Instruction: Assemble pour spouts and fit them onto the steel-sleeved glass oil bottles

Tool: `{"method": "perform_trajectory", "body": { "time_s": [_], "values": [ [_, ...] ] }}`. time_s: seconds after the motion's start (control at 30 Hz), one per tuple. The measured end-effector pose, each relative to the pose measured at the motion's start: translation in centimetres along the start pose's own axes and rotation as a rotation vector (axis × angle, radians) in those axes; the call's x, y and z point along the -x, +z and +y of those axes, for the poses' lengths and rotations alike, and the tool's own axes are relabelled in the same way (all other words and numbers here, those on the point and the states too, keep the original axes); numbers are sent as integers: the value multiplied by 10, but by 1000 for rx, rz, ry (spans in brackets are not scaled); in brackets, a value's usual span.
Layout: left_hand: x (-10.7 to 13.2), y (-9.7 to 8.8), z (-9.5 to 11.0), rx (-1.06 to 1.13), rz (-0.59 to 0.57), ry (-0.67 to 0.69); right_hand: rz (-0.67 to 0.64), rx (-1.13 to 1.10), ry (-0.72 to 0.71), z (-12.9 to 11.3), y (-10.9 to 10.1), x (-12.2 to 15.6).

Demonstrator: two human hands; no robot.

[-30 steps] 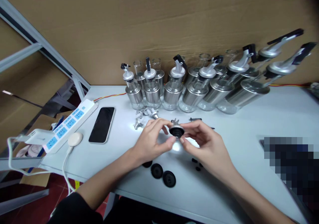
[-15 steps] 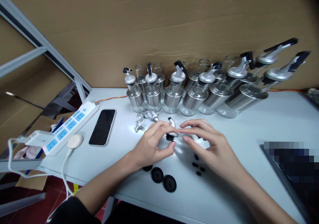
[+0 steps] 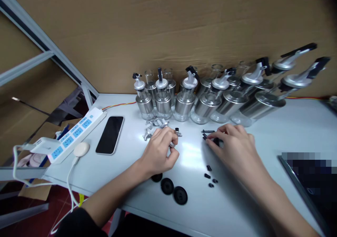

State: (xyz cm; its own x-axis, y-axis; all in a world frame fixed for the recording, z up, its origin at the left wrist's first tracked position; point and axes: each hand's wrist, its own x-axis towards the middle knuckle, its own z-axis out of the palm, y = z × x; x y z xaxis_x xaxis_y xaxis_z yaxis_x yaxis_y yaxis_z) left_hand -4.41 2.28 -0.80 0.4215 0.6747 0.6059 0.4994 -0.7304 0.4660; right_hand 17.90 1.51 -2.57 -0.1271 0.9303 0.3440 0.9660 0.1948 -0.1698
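Observation:
My left hand (image 3: 161,149) is closed around a silver pourer spout (image 3: 172,144), mostly hidden by the fingers; its narrow tip with a black end (image 3: 177,130) shows above the knuckles. Over on the right, my right hand (image 3: 229,142) pinches a small black part (image 3: 204,136) at the tabletop with thumb and forefinger. Another thin dark piece (image 3: 207,131) lies just beyond those fingertips, and a further black piece (image 3: 217,141) is partly covered by the hand. Loose silver spout pieces (image 3: 149,129) lie behind my left hand.
Glass-and-steel bottles (image 3: 184,105) with pourers line the back by the cardboard wall (image 3: 168,26). Black discs (image 3: 180,195) and small black plugs (image 3: 207,176) lie in front. A phone (image 3: 110,135) and power strip (image 3: 76,135) are left; a dark device (image 3: 302,191) is right.
The hands have moved apart. My left hand has closed around the spout and shifted slightly left, while my right hand has gone right and down to the small black parts.

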Motion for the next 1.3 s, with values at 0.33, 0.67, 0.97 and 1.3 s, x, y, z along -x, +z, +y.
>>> {"method": "perform_trajectory", "body": {
  "time_s": [0.33, 0.67, 0.97, 1.3],
  "values": [
    [1, 1, -1, 72, 58, -148, -43, 7, -45, -9, 7, 3],
    [-2, -4, 4, 251, -81, -401, -101, -101, -140, -19, 9, 5],
    [-6, 0, 4, 863, -106, -775, -200, -264, -114, -24, 6, 1],
    [-4, 4, 6, 907, -175, -790, 32, -869, 234, -37, -23, -3]
  ]
}}
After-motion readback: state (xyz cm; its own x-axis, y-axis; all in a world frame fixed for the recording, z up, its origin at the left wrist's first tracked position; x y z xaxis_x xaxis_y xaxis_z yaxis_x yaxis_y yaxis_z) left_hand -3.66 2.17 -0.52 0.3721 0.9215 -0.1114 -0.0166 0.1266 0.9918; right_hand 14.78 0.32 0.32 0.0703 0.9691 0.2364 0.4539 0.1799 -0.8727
